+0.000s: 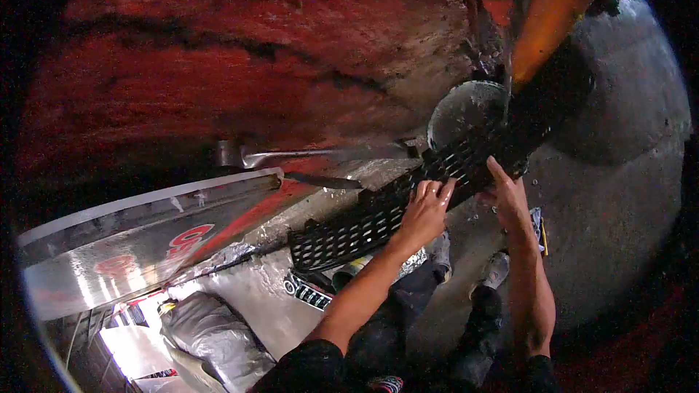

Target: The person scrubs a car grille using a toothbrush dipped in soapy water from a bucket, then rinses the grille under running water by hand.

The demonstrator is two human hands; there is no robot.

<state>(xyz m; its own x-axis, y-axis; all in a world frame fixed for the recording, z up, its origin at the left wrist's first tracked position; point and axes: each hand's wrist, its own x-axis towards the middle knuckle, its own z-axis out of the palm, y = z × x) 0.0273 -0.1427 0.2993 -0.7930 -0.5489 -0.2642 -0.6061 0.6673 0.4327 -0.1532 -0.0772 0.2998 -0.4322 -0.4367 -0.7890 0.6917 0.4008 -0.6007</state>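
A long black perforated grille (357, 225), perhaps a car's, slants from lower left to upper right in front of me. My left hand (426, 211) is closed on its near edge around the middle, with the fingers curled over the mesh. Further right, my right hand (506, 193) grips the same edge, one digit stretched along the surface and the other fingers partly hidden. A thin stream of water (507, 65) falls from above onto the grille's right part. Behind the grille, a round bucket (466, 113) is partly covered.
A red wall (218, 65) fills the upper left. Below it sits a curved, shiny panel with red lettering (138, 247). A grey plastic-wrapped bundle (215, 335) lies at lower left. A small slotted part (309, 291) rests under the grille. My shoe (496, 269) stands on the wet floor.
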